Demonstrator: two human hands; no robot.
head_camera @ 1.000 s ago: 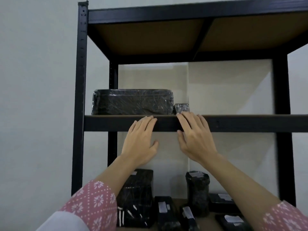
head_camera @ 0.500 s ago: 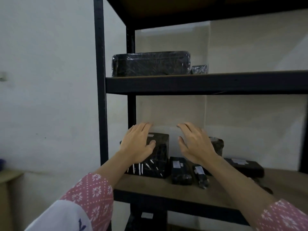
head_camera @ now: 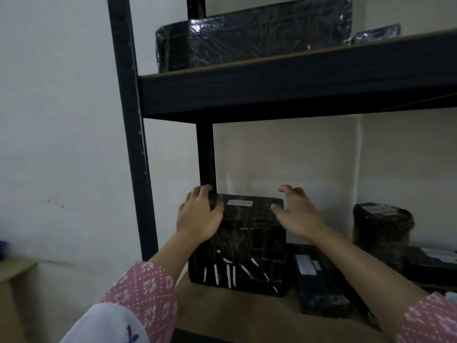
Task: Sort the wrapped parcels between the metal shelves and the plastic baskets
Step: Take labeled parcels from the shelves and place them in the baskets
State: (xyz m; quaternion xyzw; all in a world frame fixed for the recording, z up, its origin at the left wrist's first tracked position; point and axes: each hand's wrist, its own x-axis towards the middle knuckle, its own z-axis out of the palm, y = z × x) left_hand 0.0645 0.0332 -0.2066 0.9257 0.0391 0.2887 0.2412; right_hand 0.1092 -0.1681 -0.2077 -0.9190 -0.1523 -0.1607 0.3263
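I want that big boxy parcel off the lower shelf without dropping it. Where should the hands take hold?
Probably by its two upright side faces near the top, coming in from the front. The boxy parcel stands upright and looks too wide for one hand. The left hand already grips its top left corner; the right hand hovers open near the right edge, above the flat parcel alongside.

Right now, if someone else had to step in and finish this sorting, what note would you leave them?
Left hand: gripping the top left corner of the boxy parcel on the lower shelf.
Right hand: open, at the parcel's top right corner, not yet gripping.
Other parcels: flat one beside it, round one further right, long one on the upper shelf.
Done: nothing lifted yet.
Left: close the right hand, lift the parcel out, sort the rest. No baskets in view.
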